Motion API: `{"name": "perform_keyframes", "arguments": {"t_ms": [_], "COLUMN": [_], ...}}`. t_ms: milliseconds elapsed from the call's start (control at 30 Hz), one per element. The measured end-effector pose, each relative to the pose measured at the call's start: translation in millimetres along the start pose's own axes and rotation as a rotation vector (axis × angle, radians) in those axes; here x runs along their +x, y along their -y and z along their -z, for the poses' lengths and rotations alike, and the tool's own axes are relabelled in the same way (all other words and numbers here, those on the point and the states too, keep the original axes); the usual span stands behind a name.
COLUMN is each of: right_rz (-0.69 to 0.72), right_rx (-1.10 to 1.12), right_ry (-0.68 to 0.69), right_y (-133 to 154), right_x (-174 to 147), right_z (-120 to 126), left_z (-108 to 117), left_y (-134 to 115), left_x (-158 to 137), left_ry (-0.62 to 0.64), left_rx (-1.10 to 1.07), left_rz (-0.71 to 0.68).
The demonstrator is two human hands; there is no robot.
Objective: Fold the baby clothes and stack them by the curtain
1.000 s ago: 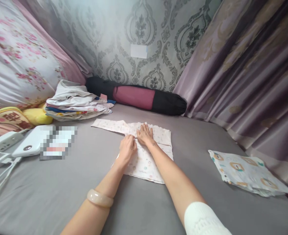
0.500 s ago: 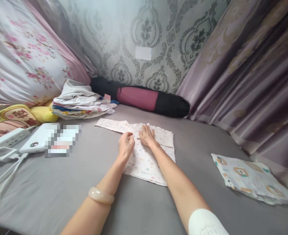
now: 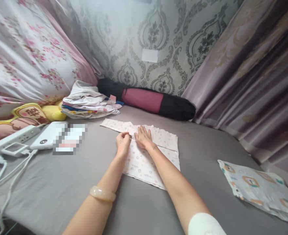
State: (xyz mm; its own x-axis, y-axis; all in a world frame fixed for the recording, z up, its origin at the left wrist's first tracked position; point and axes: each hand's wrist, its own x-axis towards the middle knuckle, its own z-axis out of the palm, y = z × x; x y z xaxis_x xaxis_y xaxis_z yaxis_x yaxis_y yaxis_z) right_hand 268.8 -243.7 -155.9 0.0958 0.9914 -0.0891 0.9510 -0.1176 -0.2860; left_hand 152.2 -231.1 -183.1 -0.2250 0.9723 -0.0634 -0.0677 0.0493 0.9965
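Note:
A small white long-sleeved shirt (image 3: 144, 166) with a faint print lies spread on the grey bed cover. One sleeve (image 3: 116, 125) stretches out to the left, while the upper right part has a folded layer across it. My right hand (image 3: 143, 137) rests flat on the upper middle of the shirt, fingers apart. Beside it, my left hand (image 3: 123, 143) is closed at the shirt's left edge below the sleeve, seemingly pinching the cloth; its fingertips are partly hidden. A pale bangle (image 3: 102, 194) circles my left forearm.
A folded cloth with animal print (image 3: 259, 186) lies to the right. A clothes pile (image 3: 87, 101) and a black and maroon long bag (image 3: 144, 99) are at the back. On the left are a yellow plush (image 3: 52, 112), a power strip (image 3: 16, 138), a white power bank (image 3: 48, 135) and cables.
My right hand has slid a little left across the shirt. My left hand has also shifted slightly left, still closed. The whole view has turned a little left.

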Motion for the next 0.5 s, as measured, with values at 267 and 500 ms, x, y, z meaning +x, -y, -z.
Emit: {"name": "perform_keyframes", "arguments": {"t_ms": [267,500], "right_rz": [-0.007,-0.02], "right_rx": [0.011,0.055], "right_ry": [-0.017,0.027], "right_y": [-0.5,-1.2], "right_x": [4.1,2.9], "right_z": [-8.9,-1.1], "left_z": [2.9,8.1], "left_y": [-17.9,-21.6], "left_x": [-0.8,6.0], "left_ry": [-0.066,-0.093], "left_rx": [-0.219,-0.252], "left_rz": [0.174,0.2]}}
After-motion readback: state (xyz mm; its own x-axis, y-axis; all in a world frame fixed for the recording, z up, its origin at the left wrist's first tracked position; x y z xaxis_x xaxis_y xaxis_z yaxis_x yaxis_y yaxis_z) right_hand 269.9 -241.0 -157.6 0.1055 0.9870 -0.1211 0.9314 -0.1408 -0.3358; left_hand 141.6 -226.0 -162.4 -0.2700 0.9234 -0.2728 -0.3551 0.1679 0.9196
